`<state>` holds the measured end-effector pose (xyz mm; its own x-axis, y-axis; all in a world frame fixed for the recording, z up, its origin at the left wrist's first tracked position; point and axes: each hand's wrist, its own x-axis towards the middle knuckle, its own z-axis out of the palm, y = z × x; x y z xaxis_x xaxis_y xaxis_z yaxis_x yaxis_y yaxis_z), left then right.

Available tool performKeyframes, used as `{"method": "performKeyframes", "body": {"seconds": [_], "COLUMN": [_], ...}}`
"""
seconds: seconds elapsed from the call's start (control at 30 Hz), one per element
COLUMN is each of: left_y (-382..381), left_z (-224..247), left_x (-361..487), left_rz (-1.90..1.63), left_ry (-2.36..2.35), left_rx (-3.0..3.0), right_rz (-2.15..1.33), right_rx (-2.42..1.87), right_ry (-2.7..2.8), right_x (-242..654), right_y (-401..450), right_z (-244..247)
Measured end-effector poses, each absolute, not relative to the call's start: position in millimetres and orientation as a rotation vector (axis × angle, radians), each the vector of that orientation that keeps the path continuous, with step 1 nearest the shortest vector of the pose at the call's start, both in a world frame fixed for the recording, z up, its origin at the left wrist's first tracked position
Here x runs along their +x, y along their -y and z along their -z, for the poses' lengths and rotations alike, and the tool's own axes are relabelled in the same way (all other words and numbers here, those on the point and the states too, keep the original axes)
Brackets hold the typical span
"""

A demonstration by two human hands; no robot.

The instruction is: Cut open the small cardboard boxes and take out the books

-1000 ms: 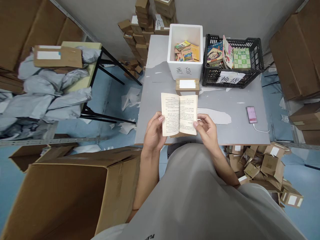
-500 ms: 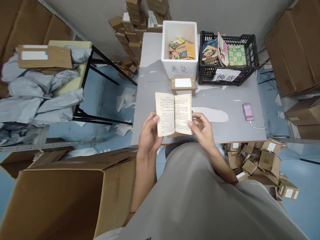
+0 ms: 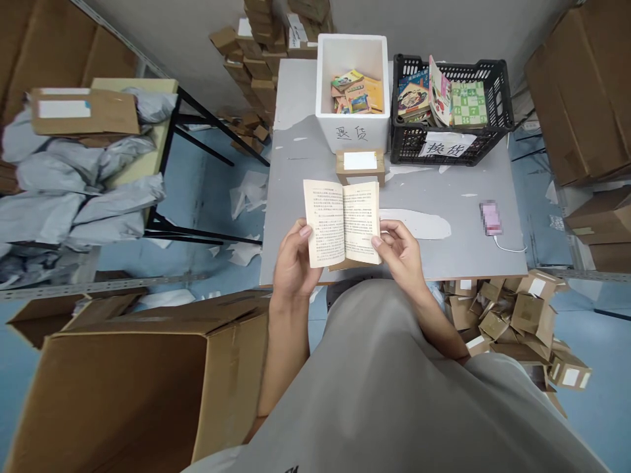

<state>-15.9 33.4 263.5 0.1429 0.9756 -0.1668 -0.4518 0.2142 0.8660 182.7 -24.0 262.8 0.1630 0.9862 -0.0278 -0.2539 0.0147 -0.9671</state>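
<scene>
An opened book (image 3: 325,223) with printed pages is held above the near side of the grey table (image 3: 296,197). My left hand (image 3: 294,259) grips its left edge, thumb on the page and fingers behind. On the other edge, my right hand (image 3: 400,253) pinches the book, its thumb pressing the lower right page. Just beyond the book lies a small cardboard box (image 3: 360,167) with a white label. Partly hidden under the book's lower edge is a piece of brown cardboard.
Behind stand a white foam box (image 3: 352,135) and a black crate (image 3: 453,148), both holding books. A blurred pink device (image 3: 490,217) with a cable lies at right. Left are a large open carton (image 3: 231,381) and grey parcels (image 3: 116,200); cardboard scraps (image 3: 532,312) lie right.
The book stays spread between both hands, its pages tilted very slightly differently. The view has shifted a little; nothing was taken up or let go.
</scene>
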Motion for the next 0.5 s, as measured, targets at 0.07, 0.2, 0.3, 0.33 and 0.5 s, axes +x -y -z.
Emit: {"method": "performKeyframes", "body": {"seconds": [0.07, 0.2, 0.3, 0.33, 0.5], "left_y": [-34.1, -35.7, -37.2, -37.8, -40.4], "left_z": [-263.5, -264.8, -266.3, -266.8, -268.3], "left_x": [-15.1, -12.8, -11.9, -11.8, -12.0], "left_rz": [-1.186, -1.179, -1.176, -1.175, -1.172], "left_ry": [-0.876, -0.886, -0.880, -0.878, -0.871], "left_rx": [0.762, 0.759, 0.750, 0.746, 0.709], "right_rz": [-1.207, -1.212, -1.210, -1.209, -1.204], "right_rx": [-1.093, -1.096, -1.095, -1.097, -1.101], "right_ry": [0.891, 0.888, 0.887, 0.888, 0.895], "right_x": [183.3, 184.2, 185.0, 185.2, 186.7], "right_y": [23.3, 22.3, 21.8, 21.6, 20.7], "right_z": [-262.7, -262.6, -262.3, -262.1, -261.4]}}
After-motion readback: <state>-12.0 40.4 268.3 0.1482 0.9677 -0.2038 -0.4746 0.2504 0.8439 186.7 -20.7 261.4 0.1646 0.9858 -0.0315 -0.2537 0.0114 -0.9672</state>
